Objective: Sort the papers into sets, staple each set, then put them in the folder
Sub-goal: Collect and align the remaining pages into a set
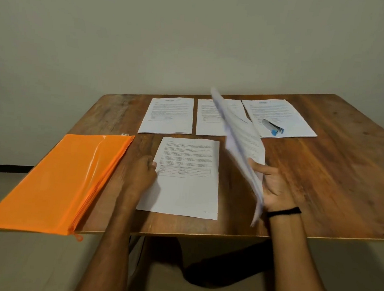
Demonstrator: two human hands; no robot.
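Sorting ongoing: right hand (275, 184) fingers pinching white paper sheaf (240, 135), left hand (141, 173) fingers pinching white printed sheet (187, 191) edge beside orange plastic folder (57, 180); stapling, filing remaining.

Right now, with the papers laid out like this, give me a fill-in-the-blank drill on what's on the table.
1. The ____ lies on the far right sheet.
2. The folder is ____ in colour.
3. The right hand grips a lifted sheaf; the near sheet is touched by the ____ one.
Missing words: stapler; orange; left, meaning the left hand.
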